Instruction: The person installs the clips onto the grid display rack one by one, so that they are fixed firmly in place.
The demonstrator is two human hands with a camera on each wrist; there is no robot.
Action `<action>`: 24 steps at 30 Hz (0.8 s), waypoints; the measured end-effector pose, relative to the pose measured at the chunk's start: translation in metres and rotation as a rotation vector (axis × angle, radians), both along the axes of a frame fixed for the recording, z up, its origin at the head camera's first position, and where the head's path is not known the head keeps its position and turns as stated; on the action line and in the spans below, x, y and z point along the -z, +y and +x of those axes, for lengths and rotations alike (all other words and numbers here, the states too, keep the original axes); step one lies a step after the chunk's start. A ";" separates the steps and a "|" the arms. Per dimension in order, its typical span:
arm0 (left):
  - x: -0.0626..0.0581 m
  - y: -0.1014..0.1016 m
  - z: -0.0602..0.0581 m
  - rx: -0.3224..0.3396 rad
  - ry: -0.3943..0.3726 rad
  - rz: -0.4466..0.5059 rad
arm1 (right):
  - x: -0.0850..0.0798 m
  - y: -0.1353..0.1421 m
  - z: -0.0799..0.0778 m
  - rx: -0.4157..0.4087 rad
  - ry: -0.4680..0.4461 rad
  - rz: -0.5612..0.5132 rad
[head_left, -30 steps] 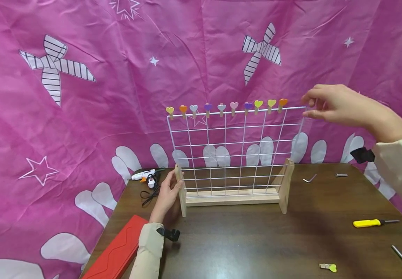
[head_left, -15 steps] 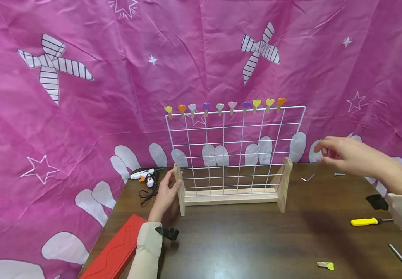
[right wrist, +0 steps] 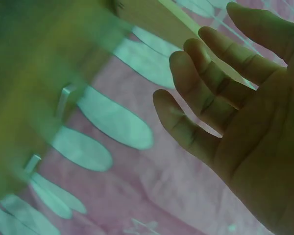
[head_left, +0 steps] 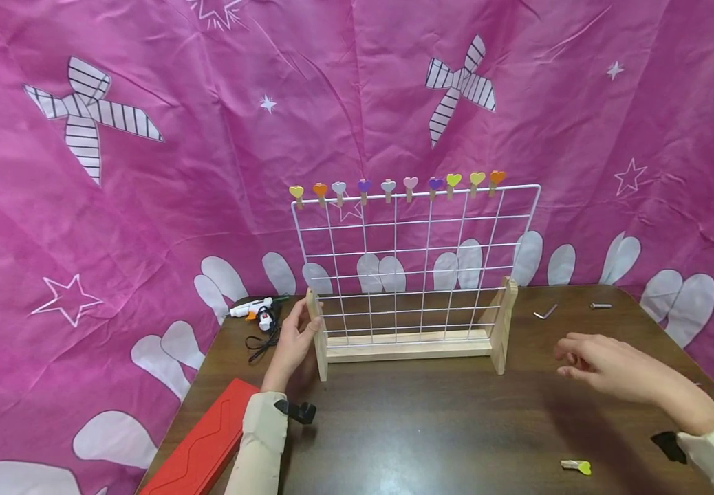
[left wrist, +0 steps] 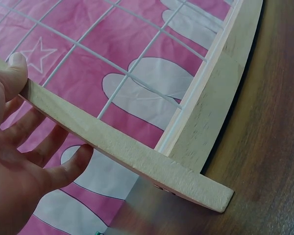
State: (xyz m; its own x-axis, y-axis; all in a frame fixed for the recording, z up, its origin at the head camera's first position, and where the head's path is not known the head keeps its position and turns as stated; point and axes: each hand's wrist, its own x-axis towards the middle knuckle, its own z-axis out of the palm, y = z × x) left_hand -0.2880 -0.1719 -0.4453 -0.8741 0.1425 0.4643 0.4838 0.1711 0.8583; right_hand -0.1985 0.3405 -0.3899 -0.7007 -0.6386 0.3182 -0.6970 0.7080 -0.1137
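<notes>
A white wire grid panel (head_left: 395, 251) stands upright in a wooden base (head_left: 419, 349). Several heart-topped mini clothespins (head_left: 388, 189) in yellow, orange, white, purple and pink line its top wire. My left hand (head_left: 293, 338) holds the base's left side post (left wrist: 98, 131), with the thumb on one face and the fingers against the other. Over the table to the right of the stand, my right hand (head_left: 611, 368) hangs with loosely bent fingers (right wrist: 225, 54) and holds nothing. Below it and nearer to me lies a loose mini clothespin (head_left: 576, 467) with a yellow-green heart.
A red box (head_left: 208, 440) lies at the table's left edge. Behind it rests a white glue gun (head_left: 252, 307) with a black cord. A hex key (head_left: 545, 312) and a bolt (head_left: 600, 306) lie at the back right. Pink printed cloth (head_left: 221, 172) hangs behind the table.
My right hand has come down from the grid's top right corner to low over the table at the right. The left hand stays on the side post.
</notes>
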 end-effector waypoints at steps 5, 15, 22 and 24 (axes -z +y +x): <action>0.000 0.001 0.000 0.001 -0.005 0.002 | 0.037 0.004 0.017 -0.053 -0.095 -0.025; 0.000 0.001 0.001 0.000 -0.012 0.014 | 0.076 0.006 0.041 0.056 -0.620 -0.015; 0.000 0.000 0.000 0.005 -0.007 0.018 | 0.093 0.009 0.048 0.034 -0.596 -0.036; 0.000 0.001 0.000 0.002 -0.006 0.015 | 0.097 0.009 0.049 -0.004 -0.496 -0.041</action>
State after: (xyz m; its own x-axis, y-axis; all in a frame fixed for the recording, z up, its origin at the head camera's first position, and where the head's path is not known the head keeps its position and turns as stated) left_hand -0.2878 -0.1714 -0.4456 -0.8767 0.1378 0.4608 0.4787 0.1571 0.8638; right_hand -0.1490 0.3500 -0.4872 -0.7718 -0.6352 -0.0275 -0.5544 0.6936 -0.4600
